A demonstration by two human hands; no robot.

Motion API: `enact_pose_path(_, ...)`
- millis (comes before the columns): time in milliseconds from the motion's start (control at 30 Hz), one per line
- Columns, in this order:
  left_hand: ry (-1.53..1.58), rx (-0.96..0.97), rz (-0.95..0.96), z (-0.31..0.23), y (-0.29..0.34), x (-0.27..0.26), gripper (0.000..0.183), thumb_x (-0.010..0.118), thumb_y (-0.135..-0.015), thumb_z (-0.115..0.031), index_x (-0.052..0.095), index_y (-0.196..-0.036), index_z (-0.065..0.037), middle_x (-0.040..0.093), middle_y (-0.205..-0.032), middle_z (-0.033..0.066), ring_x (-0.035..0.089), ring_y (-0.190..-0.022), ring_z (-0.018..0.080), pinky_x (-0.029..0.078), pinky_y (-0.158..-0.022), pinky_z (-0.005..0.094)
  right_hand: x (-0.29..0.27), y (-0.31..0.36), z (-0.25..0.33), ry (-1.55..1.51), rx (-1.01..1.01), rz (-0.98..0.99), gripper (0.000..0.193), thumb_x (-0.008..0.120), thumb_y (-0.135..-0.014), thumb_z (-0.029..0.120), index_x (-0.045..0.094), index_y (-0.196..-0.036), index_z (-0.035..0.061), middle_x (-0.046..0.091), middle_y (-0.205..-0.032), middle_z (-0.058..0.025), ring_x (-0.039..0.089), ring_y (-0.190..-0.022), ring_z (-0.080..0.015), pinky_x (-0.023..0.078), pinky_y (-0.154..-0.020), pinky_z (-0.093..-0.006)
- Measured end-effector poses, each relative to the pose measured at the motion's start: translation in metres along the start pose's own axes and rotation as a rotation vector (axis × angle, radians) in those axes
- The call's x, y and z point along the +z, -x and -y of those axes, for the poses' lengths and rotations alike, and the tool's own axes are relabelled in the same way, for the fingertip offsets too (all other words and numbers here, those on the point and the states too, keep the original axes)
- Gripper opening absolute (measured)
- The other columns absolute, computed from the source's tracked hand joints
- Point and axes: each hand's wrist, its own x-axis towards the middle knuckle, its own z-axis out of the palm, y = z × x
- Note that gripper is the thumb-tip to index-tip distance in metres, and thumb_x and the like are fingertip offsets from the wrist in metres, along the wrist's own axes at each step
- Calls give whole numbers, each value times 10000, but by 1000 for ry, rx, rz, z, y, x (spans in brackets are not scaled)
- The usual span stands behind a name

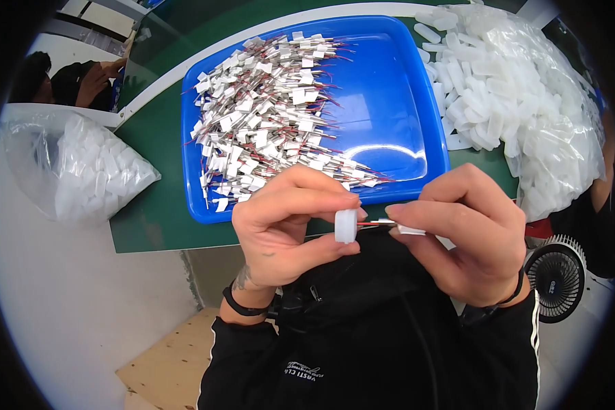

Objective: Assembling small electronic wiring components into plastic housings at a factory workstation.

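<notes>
Gripping a frosted plastic piece (346,226), the left hand (280,229) faces the right hand (471,236), whose fingers pinch and partly hide a tagged wire lead (381,222) near the blue tray (389,96); the wire's tip is unclear

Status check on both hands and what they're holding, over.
Left hand pinching white plastic piece. Right hand pinching white-tagged wire. Wire extends toward plastic piece; contact unclear. Nothing seen in the way; blue tray beyond hands.
</notes>
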Motion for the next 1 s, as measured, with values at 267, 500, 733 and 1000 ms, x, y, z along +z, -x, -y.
enact_pose_path(267,-204,0,60,-2,-5,1,373,812,-619,84,696,-973,58,685,-952,178,665,-849,223,537,-723,296,7,5,2,-82,92,-19,282,757,-617,-88,714,-870,29,562,-700,-53,517,-597,-137,390,-520,-249)
enact_pose_path(500,-176,-23,135,2,-9,-2,327,805,-614,98,713,-925,49,686,-918,177,671,-808,223,541,-701,288,7,8,-6,-92,83,10,252,756,-639,-75,715,-861,36,559,-694,-43,498,-580,-134,374,-515,-250)
enact_pose_path(733,-88,-23,125,4,-11,2,368,819,-617,75,710,-968,50,674,-874,148,661,-792,200,540,-682,272,10,16,-5,-96,53,-49,222,750,-662,-86,701,-858,5,560,-700,-47,494,-591,-116,374,-518,-220)
enact_pose_path(1000,-230,-124,30,-9,-14,27,353,848,-668,-79,701,-957,62,660,-956,200,665,-819,231,531,-640,280,22,40,-24,-474,169,-176,163,705,-751,-57,672,-909,-32,584,-786,-79,539,-672,-127,420,-590,-229)
